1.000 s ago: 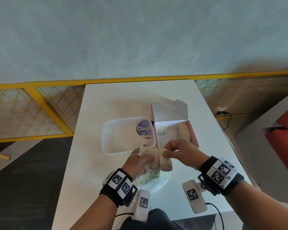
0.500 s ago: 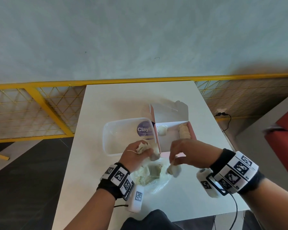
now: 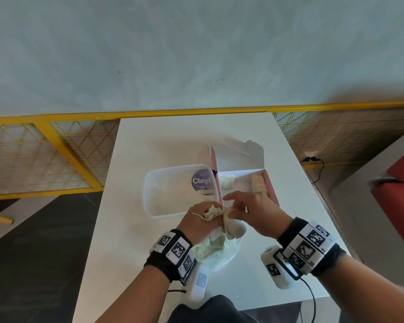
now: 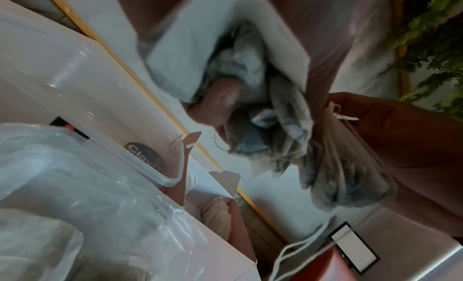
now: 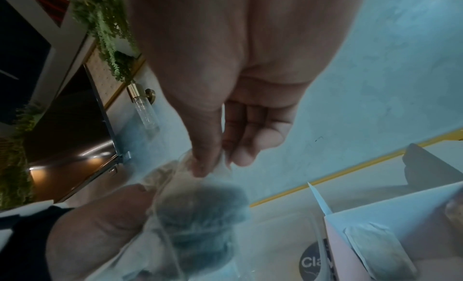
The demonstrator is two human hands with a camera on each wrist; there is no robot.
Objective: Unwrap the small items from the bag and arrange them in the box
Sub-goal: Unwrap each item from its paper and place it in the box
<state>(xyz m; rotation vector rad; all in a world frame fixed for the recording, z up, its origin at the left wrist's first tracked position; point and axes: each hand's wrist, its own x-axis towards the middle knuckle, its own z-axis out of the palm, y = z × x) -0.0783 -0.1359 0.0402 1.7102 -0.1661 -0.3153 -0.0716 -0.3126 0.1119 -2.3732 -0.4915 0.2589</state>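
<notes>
Just above the table's near middle, both hands meet on a cream cloth pouch (image 3: 234,227) with a loose drawstring. My left hand (image 3: 214,214) grips its crumpled upper cloth (image 4: 288,131), thumb pressed into the folds. My right hand (image 3: 233,209) pinches the pouch's top (image 5: 200,167) between thumb and fingers, and the pouch body (image 5: 200,216) hangs below. Under the hands lies a clear plastic bag (image 3: 216,251) with several pale wrapped items. The pink box (image 3: 272,190) stands open behind them, holding a white wrapped item (image 3: 227,181) and a beige one (image 3: 257,185).
A clear plastic container (image 3: 173,194) with a purple label lies left of the box, touching it. The box's lid (image 3: 239,157) stands upright at the back. The white table (image 3: 135,229) ends at a yellow railing (image 3: 56,145), and a red seat (image 3: 397,197) is at the right.
Half a second ago the hands were apart, the right one low beside the plastic bag with a small pouch. They have come together again, level with the box's front edge.
</notes>
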